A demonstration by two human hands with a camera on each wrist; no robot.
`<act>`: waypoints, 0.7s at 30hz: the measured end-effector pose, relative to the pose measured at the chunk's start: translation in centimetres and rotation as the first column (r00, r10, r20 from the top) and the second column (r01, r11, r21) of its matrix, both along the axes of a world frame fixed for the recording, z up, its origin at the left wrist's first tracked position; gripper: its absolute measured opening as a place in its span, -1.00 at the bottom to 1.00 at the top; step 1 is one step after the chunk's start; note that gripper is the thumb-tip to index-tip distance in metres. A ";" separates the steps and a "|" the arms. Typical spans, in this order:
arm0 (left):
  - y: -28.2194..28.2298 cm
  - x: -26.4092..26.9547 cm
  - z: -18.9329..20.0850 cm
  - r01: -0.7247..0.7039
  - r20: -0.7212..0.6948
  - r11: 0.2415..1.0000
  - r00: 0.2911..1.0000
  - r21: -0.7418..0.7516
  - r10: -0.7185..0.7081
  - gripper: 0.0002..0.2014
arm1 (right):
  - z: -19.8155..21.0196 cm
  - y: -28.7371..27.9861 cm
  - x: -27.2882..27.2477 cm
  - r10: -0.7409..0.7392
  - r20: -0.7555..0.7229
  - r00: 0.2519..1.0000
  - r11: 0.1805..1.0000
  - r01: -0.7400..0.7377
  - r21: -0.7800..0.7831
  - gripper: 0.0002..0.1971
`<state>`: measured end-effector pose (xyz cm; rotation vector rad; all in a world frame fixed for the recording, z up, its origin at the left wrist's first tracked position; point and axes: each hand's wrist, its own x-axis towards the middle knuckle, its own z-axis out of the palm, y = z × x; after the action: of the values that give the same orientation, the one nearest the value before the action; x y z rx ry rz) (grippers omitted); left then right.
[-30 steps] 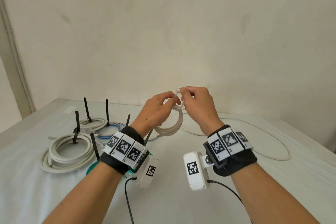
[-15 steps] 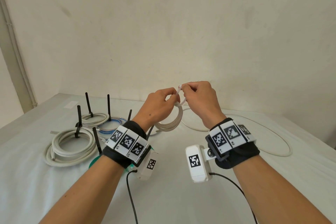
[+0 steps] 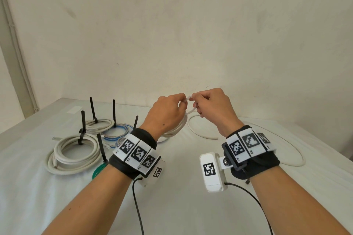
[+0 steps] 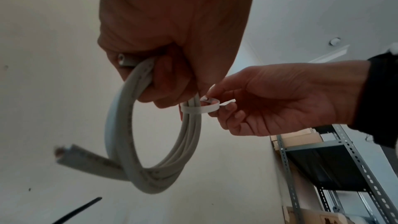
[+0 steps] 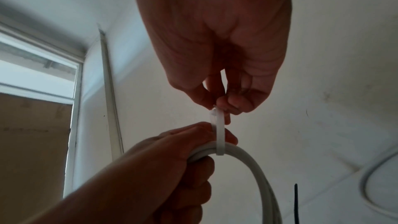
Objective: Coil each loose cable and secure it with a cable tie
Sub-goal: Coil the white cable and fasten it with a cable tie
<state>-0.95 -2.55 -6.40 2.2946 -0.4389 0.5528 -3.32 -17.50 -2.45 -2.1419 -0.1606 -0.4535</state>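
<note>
My left hand [image 3: 168,112] grips a small coil of white cable [image 4: 120,125] [image 3: 176,129] and holds it up above the table. A white cable tie [image 4: 202,107] [image 5: 220,134] [image 3: 188,99] is looped loosely round the coil's strands. My right hand [image 3: 210,105] pinches the tie where its ends meet, just right of the left hand. In the left wrist view one cut cable end [image 4: 62,153] sticks out of the coil's lower left.
On the white table [image 3: 181,187], at the left, lie several coiled cables with upright black ties: a thick white coil [image 3: 74,154], a thinner white one [image 3: 99,125], a blue one [image 3: 118,131] and a green one [image 3: 99,170]. A long loose white cable [image 3: 277,150] lies right.
Both hands have risen a little with the coil. The tie's loop now shows closed round the strands, and the right hand pinches it closer to the left hand.
</note>
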 end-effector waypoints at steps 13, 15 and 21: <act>0.9 0.9 -0.4 -0.049 0.016 0.986 0.999 0.160 0.047 -0.79 | -0.4 0.1 0.5 0.038 -0.004 0.999 0.999 -0.038 -0.012 -0.73; 0.9 1.0 -0.5 -0.047 0.015 0.985 0.999 0.167 0.045 -0.79 | -0.4 0.2 0.6 0.038 -0.008 0.999 0.999 -0.038 -0.010 -0.73; 1.0 1.3 -0.7 -0.078 0.060 0.977 0.996 0.197 0.067 -0.78 | -0.5 0.4 0.9 0.025 -0.050 0.998 1.000 -0.025 0.010 -0.74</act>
<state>0.32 -1.56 -7.13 2.5007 -0.4556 0.6315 -2.44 -17.05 -2.95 -2.1378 -0.1563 -0.3847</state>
